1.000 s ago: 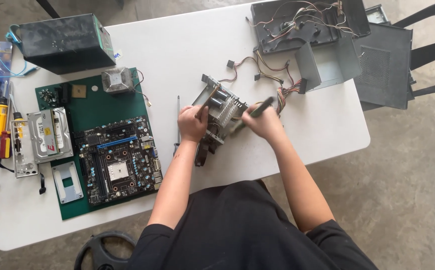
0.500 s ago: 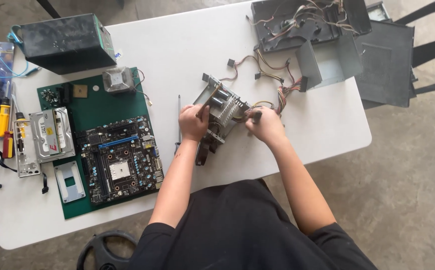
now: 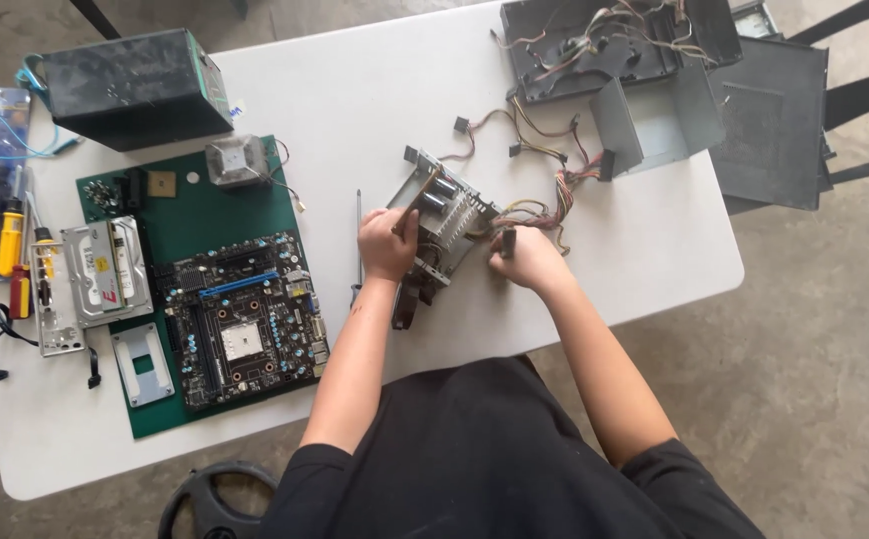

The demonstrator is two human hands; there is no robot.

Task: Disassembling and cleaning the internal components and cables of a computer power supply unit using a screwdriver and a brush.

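A stripped power supply board [image 3: 446,218] with capacitors, metal fins and a bundle of coloured wires lies tilted on the white table [image 3: 374,100]. My left hand [image 3: 388,245] grips its left edge. My right hand [image 3: 524,262] is closed around a dark screwdriver handle [image 3: 507,243] held upright at the board's right side. A black fan [image 3: 406,301] hangs from the board's near corner, just below my left hand.
A motherboard [image 3: 245,319] lies on a green mat [image 3: 205,215] with a hard drive [image 3: 105,271] and a small heatsink [image 3: 236,160]. A thin screwdriver [image 3: 358,235] lies left of my hand. Black case [image 3: 130,88] back left, open metal housing [image 3: 614,45] back right, tools at left edge.
My right hand has drawn in from the board's far right corner to its near right side, turning the screwdriver upright. My left hand has kept its hold on the board.
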